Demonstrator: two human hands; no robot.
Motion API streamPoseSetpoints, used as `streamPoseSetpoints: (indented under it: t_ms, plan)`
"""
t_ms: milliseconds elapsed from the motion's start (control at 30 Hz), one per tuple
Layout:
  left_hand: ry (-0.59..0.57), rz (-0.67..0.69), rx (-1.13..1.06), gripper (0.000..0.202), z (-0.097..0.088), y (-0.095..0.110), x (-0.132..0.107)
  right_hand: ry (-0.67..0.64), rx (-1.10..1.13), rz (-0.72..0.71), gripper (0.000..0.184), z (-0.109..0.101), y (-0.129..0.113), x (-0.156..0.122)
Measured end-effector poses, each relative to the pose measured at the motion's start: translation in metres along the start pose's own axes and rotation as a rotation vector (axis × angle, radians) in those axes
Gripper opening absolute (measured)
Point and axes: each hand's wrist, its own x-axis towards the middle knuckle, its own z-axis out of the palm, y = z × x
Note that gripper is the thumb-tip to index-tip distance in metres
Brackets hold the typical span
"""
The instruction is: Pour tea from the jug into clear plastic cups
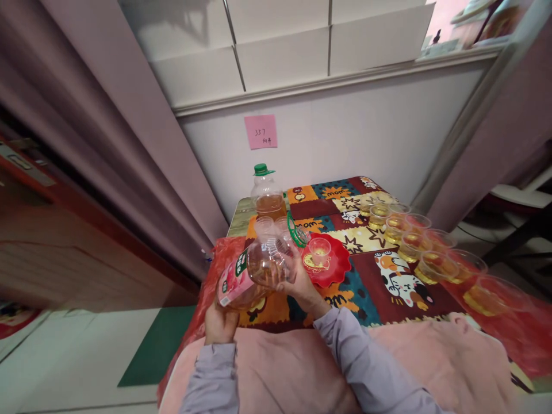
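Note:
I hold a clear plastic bottle (259, 267) of amber drink tilted on its side, its pink label toward me. My left hand (221, 323) grips its base and my right hand (302, 287) wraps its upper body. The bottle's open mouth with a green ring (295, 230) points at a small clear cup (319, 249) standing on a red flower-shaped plate (334, 265). No liquid stream is visible.
A second bottle (267, 195) with a green cap stands upright at the table's far left. Several clear cups (425, 253) holding amber drink line the right side of the colourful patterned tablecloth (388, 276). A pink sticky note (261, 131) hangs on the wall.

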Motion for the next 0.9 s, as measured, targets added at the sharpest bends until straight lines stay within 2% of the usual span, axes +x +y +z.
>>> streamPoseSetpoints:
  t_ms: [167, 267, 433, 533, 733, 900]
  plan:
    - [0.124, -0.064, -0.191, 0.046, 0.008, -0.003, 0.006, -0.011, 0.049, 0.015, 0.133, 0.005, -0.009, -0.006]
    - [0.115, -0.052, -0.197, 0.040, 0.010, 0.003, 0.003, -0.012, 0.063, 0.003, 0.134, 0.013, -0.015, -0.010]
    - [0.108, -0.093, -0.284, 0.042, 0.013, 0.016, -0.002, 0.039, 0.078, 0.003, 0.141, 0.022, -0.012, -0.009]
    - [0.100, -0.132, -0.343, 0.042, 0.009, 0.016, -0.001, 0.060, 0.092, -0.011, 0.136, 0.022, -0.009, -0.008]
    - [-0.010, -0.263, -0.330, 0.053, -0.012, 0.002, 0.005, 0.032, 0.130, 0.049, 0.132, 0.018, -0.009, -0.008]
    - [0.016, -0.338, -0.272, 0.054, -0.015, -0.001, 0.005, 0.015, 0.060, 0.123, 0.125, 0.012, -0.009, -0.012]
